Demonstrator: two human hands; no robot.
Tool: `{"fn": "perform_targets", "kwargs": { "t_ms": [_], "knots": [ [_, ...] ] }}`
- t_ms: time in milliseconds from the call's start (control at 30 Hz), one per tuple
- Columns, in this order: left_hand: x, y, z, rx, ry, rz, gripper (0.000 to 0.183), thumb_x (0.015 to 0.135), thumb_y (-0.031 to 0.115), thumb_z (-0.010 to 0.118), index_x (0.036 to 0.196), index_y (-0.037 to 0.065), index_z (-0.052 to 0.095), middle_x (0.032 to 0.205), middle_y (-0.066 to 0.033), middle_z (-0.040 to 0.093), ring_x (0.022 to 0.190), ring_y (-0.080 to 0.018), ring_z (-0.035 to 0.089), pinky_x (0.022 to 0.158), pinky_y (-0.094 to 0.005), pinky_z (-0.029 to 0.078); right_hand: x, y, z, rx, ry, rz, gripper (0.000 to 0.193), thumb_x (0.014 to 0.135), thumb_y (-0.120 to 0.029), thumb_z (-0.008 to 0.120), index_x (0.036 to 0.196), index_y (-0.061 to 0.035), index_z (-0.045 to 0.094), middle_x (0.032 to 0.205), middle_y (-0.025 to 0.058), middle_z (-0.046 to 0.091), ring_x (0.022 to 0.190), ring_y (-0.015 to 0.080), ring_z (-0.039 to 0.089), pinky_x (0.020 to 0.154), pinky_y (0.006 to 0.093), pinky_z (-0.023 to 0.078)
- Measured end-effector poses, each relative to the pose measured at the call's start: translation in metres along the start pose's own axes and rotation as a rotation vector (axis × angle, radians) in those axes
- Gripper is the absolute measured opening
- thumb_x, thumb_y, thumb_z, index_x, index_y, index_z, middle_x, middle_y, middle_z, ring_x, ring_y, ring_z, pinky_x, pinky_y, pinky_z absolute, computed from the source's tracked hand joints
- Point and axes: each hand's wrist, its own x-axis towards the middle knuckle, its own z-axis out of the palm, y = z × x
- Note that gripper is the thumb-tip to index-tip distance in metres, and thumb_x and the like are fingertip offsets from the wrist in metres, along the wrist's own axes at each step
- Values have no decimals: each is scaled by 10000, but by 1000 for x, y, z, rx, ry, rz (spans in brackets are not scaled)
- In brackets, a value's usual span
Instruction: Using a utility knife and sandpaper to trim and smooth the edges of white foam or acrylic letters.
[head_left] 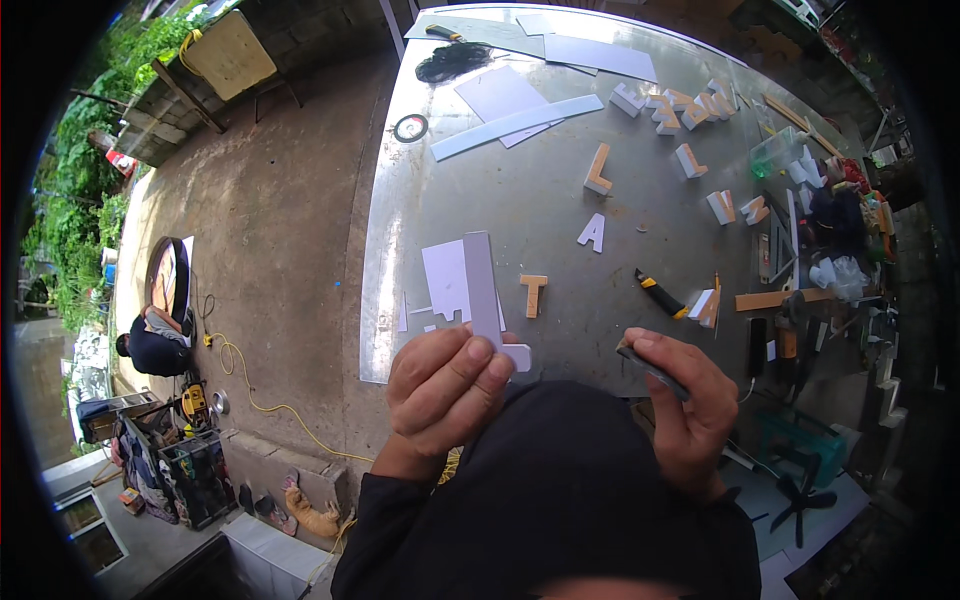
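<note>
Pinched in my left hand (pixel 445 388) is a white L-shaped letter piece (pixel 484 285), its long arm pointing up and its short foot to the right. My right hand (pixel 692 392), a little apart to the right, grips a thin dark strip (pixel 655 371) that looks like folded sandpaper. Under the held piece, a white sheet with cut-outs (pixel 443 270) lies on the metal table (pixel 400 230). A T-shaped wooden letter (pixel 534 295) rests just beyond my hands, with a white A-shaped letter (pixel 592 233) farther off. A yellow-and-black utility knife (pixel 660 294) lies beyond my right hand.
More wood-and-white letters (pixel 690 108) stand toward the far right. White sheet strips (pixel 518 127) and a cutting disc (pixel 411 128) lie at the far left. Tools and plastic bags (pixel 842 272) crowd the right edge. On the floor are another person (pixel 158 343) and a yellow cord (pixel 250 392).
</note>
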Motion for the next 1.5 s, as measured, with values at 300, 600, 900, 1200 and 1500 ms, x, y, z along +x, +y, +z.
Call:
{"fn": "perform_targets", "kwargs": {
  "t_ms": [300,600,900,1200,1500],
  "knots": [
    [-4,-3,-5,-611,-73,-402,265,803,-60,725,996,52,584,927,-106,594,768,-203,657,614,-280,565,-2,-10,14,-162,-56,-85,188,790,13,690,976,-15,682,1158,189,660,1134,291,622,896,359,527],
    [1,19,-6,-1549,127,-1280,241,850,-74,663,1014,18,513,819,-67,607,691,-135,640,594,-252,540,-5,-16,10,378,-277,67,150,809,-30,733,952,-27,690,1157,218,652,1080,294,660,857,346,548],
    [17,48,11,-1544,130,-1525,250,910,129,644,1099,21,521,830,-94,610,581,-127,567,486,-216,452,-11,18,-27,882,-13,256,216,918,18,553,1111,31,650,1210,277,624,1081,378,656,865,372,574],
    [32,94,55,-1570,135,-1797,154,971,79,557,1112,19,569,781,-80,659,503,-92,596,438,-187,470,14,92,-14,193,-6,-483,374,841,-62,667,1206,-143,682,1310,180,601,1270,379,528,1032,443,472],
    [30,114,78,-1652,207,-1870,119,938,89,589,1037,24,580,927,-70,665,791,-104,650,703,-206,524,26,137,-27,54,45,-823,316,769,-100,751,1076,-173,740,1298,88,626,1295,326,512,1062,414,465]
  ]
}}
